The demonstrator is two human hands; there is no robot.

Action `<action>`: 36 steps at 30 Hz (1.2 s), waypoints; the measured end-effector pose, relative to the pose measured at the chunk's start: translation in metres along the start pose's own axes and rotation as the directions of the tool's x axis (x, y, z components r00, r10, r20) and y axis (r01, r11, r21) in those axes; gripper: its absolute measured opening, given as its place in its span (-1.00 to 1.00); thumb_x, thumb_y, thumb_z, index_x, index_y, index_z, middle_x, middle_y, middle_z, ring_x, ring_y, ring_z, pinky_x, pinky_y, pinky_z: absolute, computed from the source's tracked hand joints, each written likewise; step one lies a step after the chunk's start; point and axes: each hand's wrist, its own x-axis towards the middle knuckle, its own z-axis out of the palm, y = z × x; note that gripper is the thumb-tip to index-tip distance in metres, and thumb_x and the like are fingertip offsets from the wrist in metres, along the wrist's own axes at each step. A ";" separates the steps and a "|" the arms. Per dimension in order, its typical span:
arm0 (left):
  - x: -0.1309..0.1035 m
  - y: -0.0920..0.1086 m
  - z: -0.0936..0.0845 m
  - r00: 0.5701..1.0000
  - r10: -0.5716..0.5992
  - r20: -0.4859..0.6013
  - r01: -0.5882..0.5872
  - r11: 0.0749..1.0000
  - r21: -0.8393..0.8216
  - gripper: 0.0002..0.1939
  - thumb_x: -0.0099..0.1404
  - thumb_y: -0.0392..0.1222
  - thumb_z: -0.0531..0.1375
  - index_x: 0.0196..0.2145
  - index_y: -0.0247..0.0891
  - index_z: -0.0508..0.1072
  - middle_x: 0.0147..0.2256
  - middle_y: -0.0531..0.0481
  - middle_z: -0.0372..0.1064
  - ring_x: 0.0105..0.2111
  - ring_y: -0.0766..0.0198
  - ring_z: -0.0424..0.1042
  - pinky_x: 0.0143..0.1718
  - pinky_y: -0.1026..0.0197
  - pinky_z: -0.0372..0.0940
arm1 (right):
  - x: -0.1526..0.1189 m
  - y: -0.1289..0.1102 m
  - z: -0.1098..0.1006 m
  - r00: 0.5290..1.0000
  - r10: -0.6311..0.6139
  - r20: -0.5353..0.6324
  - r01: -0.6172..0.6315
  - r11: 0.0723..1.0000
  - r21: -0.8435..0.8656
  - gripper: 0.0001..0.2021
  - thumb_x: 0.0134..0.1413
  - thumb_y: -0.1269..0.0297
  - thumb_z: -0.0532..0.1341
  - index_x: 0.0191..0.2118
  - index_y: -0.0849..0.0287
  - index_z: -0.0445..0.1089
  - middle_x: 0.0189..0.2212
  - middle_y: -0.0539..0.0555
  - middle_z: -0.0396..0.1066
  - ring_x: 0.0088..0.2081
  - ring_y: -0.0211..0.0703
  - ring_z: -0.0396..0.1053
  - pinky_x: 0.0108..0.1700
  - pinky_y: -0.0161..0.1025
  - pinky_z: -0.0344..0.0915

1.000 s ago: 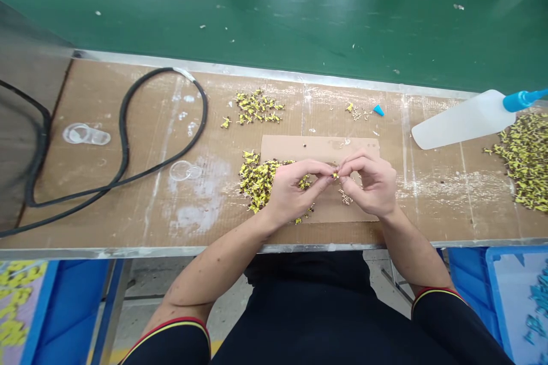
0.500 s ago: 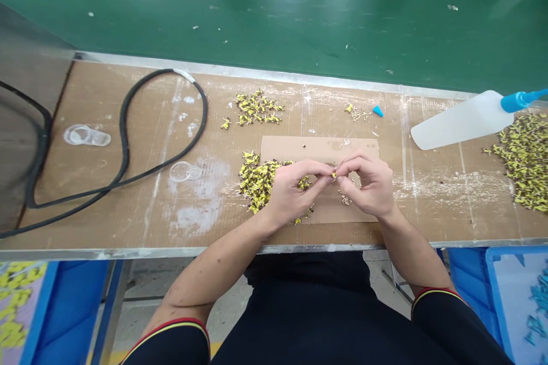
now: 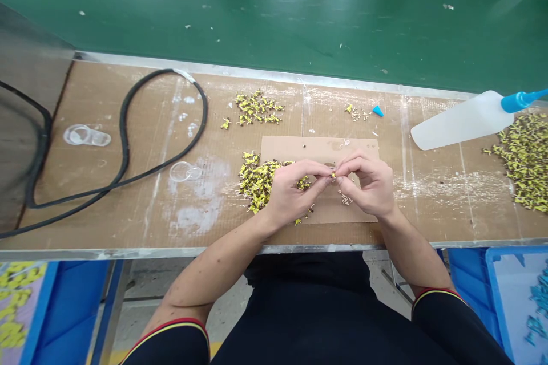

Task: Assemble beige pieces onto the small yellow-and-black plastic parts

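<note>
Above the cardboard sheet [image 3: 282, 148], my left hand [image 3: 295, 185] and my right hand [image 3: 368, 182] meet fingertip to fingertip. Both pinch a tiny yellow figure-like piece [image 3: 333, 175], mostly covered by the fingers. Whether the right fingertips also hold something smaller is too fine to see. A pile of small yellow and dark brown pieces [image 3: 261, 182] lies beside and partly under my left hand. Tiny pale bits [image 3: 345, 198] are scattered on the sheet below my right hand.
A white squeeze bottle [image 3: 462, 120] lies at right near a large yellow heap [image 3: 526, 162]. Farther back are a smaller yellow group [image 3: 257, 108] and a blue cap [image 3: 378, 110]. A black cable [image 3: 124, 131] loops at left. Behind runs a green belt [image 3: 274, 17].
Specks on the green belt have shifted to the left. My hands stay in nearly the same place, fingertips still together on the small yellow piece.
</note>
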 end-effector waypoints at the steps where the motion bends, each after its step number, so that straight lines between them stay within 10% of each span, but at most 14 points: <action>1: 0.000 0.000 0.000 1.000 0.015 -0.001 -0.015 1.000 0.006 -0.95 0.32 -0.34 0.33 -0.26 -0.24 0.59 -0.31 -0.04 0.65 -0.30 0.31 0.64 -0.22 0.30 0.52 | 0.000 0.000 0.000 1.000 0.003 -0.002 -0.003 1.000 0.000 -0.89 0.09 0.47 0.29 -0.36 0.10 0.50 -0.39 0.00 0.52 -0.35 -0.22 0.48 -0.34 -0.24 0.43; 30: -0.003 0.002 0.002 0.963 0.270 0.000 -0.260 0.930 0.258 -0.80 0.31 -0.46 0.27 -0.18 -0.20 0.51 -0.32 0.01 0.62 -0.34 0.33 0.62 -0.27 0.33 0.50 | 0.000 -0.005 0.006 0.995 -0.096 -0.007 0.094 0.989 -0.117 -0.84 0.03 0.54 0.24 -0.37 0.09 0.39 -0.43 -0.03 0.51 -0.35 -0.22 0.53 -0.37 -0.26 0.45; 36: -0.003 0.000 0.002 0.996 0.094 -0.010 -0.093 0.992 0.088 -0.93 0.34 -0.35 0.30 -0.24 -0.23 0.55 -0.38 0.01 0.61 -0.42 0.36 0.57 -0.35 0.35 0.46 | 0.001 -0.005 0.005 0.997 -0.071 -0.006 0.070 0.992 -0.108 -0.83 0.04 0.55 0.25 -0.36 0.09 0.41 -0.44 -0.05 0.49 -0.42 -0.27 0.45 -0.40 -0.29 0.42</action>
